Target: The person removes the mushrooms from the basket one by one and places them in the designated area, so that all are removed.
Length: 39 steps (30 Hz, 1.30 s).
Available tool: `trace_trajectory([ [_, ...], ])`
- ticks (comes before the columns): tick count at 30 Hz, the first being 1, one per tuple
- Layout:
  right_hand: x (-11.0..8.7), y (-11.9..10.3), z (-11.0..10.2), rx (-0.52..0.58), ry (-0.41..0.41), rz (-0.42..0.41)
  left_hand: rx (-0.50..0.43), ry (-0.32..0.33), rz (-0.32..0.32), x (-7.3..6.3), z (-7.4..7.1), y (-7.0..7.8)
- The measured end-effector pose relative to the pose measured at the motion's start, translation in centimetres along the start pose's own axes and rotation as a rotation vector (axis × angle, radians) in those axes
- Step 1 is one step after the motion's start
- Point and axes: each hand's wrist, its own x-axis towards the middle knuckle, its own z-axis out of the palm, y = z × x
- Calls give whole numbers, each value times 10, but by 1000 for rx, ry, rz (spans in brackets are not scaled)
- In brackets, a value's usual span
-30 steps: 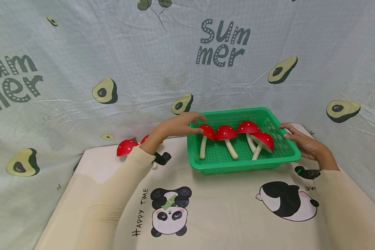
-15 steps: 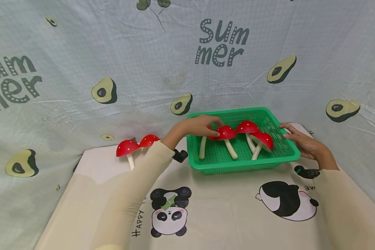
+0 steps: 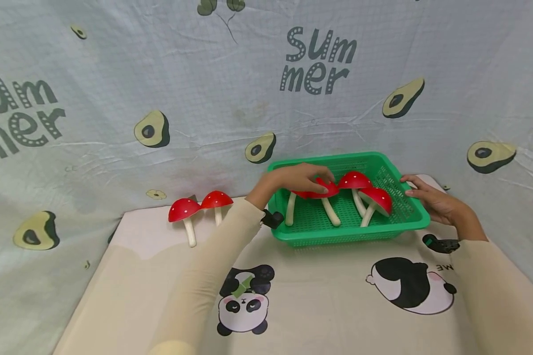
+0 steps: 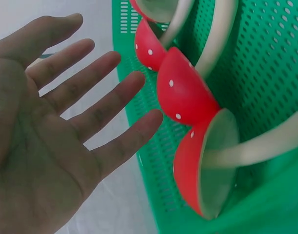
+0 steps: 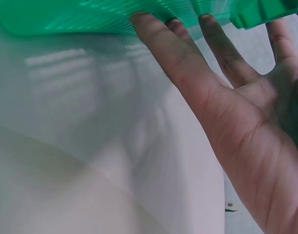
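Several toy mushrooms with red, white-dotted caps lie in a green plastic basket (image 3: 351, 235). My left hand (image 3: 299, 178) is over the basket's left part, partly covering the caps of the leftmost mushroom (image 3: 290, 209) and the one beside it (image 3: 330, 213). From the left wrist, that hand (image 4: 56, 131) shows spread fingers and a bare palm, apart from the nearest cap (image 4: 185, 90). To the right in the basket lie a mushroom (image 3: 355, 180) and a tilted one (image 3: 379, 201). My right hand (image 3: 439, 202) touches the basket's right end, its fingers (image 5: 175, 53) extended against the outer wall.
Left of the basket, two more mushrooms lie on the table: one cap (image 3: 184, 210) at the far left and another (image 3: 216, 199) next to it. A printed cloth hangs behind the table (image 3: 328, 296), whose cover bears panda drawings.
My left hand has moved right across the basket, from the leftmost mushroom to above the second one. The two mushrooms on the table are less covered by the arm. My right hand stays put.
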Motion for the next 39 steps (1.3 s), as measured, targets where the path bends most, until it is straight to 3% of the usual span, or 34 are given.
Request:
trace_trajectory([
  [11, 1, 1, -1, 12, -13, -11, -105, -23, 13, 19, 9, 2],
  [23, 2, 0, -1, 60, -31, -14, -164, -53, 2, 29, 12, -2],
  [30, 1, 1, -3, 83, -61, -33, -193, -31, 45, 47, 16, 0],
  [39, 3, -1, -1, 79, -58, -28, -231, -59, 12, 71, 24, 12],
])
